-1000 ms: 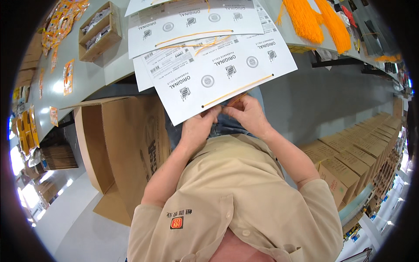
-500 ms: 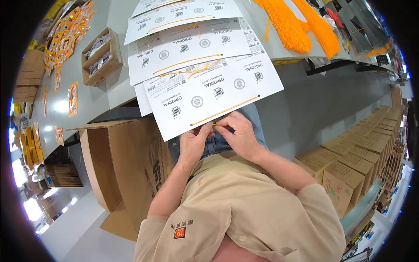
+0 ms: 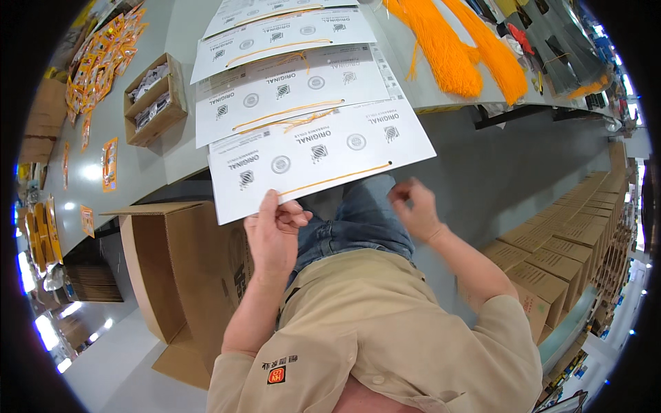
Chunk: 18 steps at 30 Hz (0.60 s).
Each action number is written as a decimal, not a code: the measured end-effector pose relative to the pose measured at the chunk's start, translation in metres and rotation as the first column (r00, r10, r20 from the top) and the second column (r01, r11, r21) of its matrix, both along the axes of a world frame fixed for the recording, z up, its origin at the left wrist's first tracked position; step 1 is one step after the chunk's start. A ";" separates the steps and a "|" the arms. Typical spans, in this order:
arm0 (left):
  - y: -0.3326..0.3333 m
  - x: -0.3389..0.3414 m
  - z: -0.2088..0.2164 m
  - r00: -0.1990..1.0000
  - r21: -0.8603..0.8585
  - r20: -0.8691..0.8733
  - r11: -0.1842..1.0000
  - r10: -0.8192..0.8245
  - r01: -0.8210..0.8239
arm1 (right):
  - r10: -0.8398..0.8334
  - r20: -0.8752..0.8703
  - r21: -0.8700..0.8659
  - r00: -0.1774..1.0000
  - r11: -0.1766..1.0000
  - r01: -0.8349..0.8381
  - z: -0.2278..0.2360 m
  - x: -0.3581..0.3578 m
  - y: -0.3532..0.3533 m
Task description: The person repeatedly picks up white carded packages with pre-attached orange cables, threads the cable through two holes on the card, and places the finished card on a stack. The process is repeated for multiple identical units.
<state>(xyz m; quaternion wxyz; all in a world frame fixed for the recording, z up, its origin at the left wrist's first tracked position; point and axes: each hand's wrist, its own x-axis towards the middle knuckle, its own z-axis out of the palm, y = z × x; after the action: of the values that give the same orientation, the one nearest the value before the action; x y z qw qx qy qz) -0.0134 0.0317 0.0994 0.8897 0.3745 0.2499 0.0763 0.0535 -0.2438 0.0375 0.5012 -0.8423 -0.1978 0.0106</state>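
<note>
In the head view, the left hand (image 3: 272, 237) pinches the lower left edge of the front white card (image 3: 375, 138), a digit lying on its printed face beside the orange cord (image 3: 334, 179). The right hand (image 3: 418, 206) is off the card, near its lower right edge, loosely curled and blurred; whether it holds anything I cannot tell. The card overhangs the tabletop (image 3: 155, 162), overlapping similar cards (image 3: 286, 93) behind it. An open cardboard box (image 3: 200, 261) stands left.
</note>
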 end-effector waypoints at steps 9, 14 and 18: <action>0.055 0.094 0.032 0.999 0.176 -0.049 0.984 0.006 0.003 | -0.070 0.377 -0.279 0.924 0.942 0.185 0.014 0.201 -0.018; 0.048 0.069 0.027 0.920 0.894 -0.336 -0.374 -0.200 0.245 | -0.094 -0.065 -0.378 0.993 0.923 0.063 0.037 0.252 -0.020; 0.052 0.063 0.022 0.867 0.825 -0.426 -0.505 -0.259 0.255 | -0.083 0.147 -0.382 0.986 0.915 0.133 0.043 0.242 -0.030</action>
<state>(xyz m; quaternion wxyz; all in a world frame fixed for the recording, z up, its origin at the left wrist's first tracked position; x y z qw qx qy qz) 0.0499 0.0837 0.1218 0.1524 0.9875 -0.0366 0.0159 0.2958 -0.2737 0.0800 0.3095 -0.9338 -0.1765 -0.0318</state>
